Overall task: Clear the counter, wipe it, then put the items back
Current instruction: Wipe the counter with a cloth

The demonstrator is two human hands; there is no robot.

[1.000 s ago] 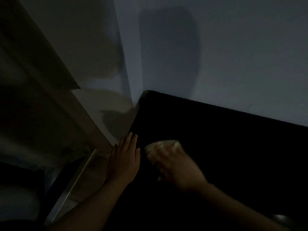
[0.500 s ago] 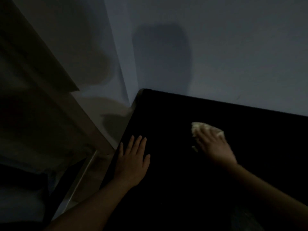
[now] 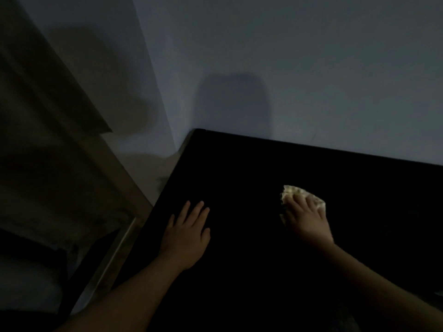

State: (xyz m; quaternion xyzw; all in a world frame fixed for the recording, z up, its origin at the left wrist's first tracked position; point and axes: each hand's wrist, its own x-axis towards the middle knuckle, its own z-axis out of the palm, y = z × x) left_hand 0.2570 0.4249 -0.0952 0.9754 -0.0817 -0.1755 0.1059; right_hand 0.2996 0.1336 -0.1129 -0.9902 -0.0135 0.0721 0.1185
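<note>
Looking down through the head camera, we see very little light, and most of the scene is dim. Our left hand (image 3: 185,236) lies flat on the black bench (image 3: 239,178), palm down, fingers (image 3: 195,213) stretched out and slightly spread, gripping nothing. Our right hand (image 3: 305,220) is also palm down on the bench, well apart from the left hand and a little farther from us. Under its fingers sits a pale, crumpled cloth (image 3: 291,191), pressed against the dark surface. The cloth shows past the fingertips on the far side and at both edges of the hand, so the hand covers it rather than closing around it; the fingers are extended, lightly curved over the wad. Whether the thumb hooks any fold of it, we cannot tell.

Between the two hands the bench top is bare and black. Beyond the right hand the bench's far edge meets a grey wall (image 3: 335,68), and a soft shadow (image 3: 232,104) falls on that wall, beyond the gap between our hands. To the outer side of the left hand the bench ends at a corner, and a lighter strip of edge (image 3: 112,255) runs along it toward us. Farther out on that side stands a tall brownish panel (image 3: 48,140), too dark to identify. Both forearms reach in from the near edge.
</note>
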